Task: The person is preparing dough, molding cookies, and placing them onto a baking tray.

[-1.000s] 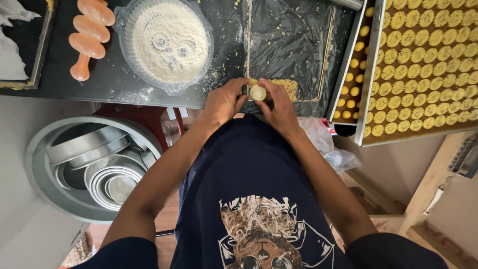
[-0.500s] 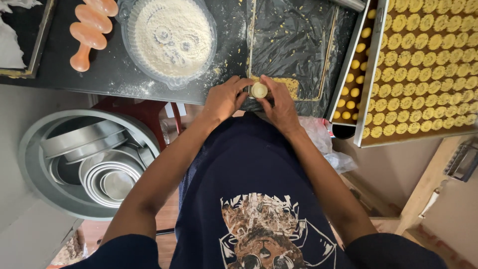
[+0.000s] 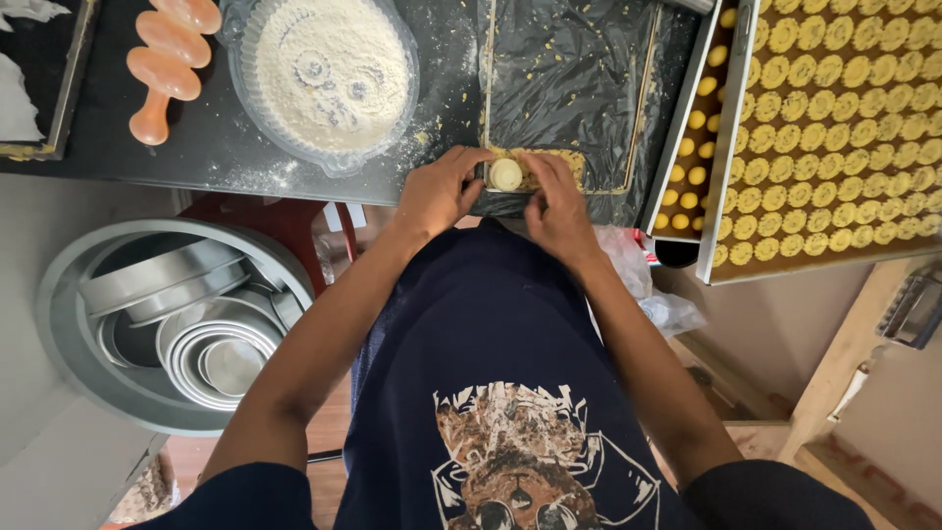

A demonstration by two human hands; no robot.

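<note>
Head view: dough disc (image 3: 505, 175) pinched between left hand (image 3: 439, 194) and right hand (image 3: 556, 208), centred, equally near both, at table edge (image 3: 235, 172).

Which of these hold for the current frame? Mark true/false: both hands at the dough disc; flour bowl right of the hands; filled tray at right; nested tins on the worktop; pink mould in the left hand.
1. Both hands, left hand and right hand, are at the pale dough disc. True.
2. The flour bowl sits right of the hands. False: it is up left.
3. A tray of yellow cookies lies at right. True.
4. The nested round tins stand on the worktop. False: they sit below its edge.
5. The pink mould is in the left hand. False: it lies untouched.
</note>
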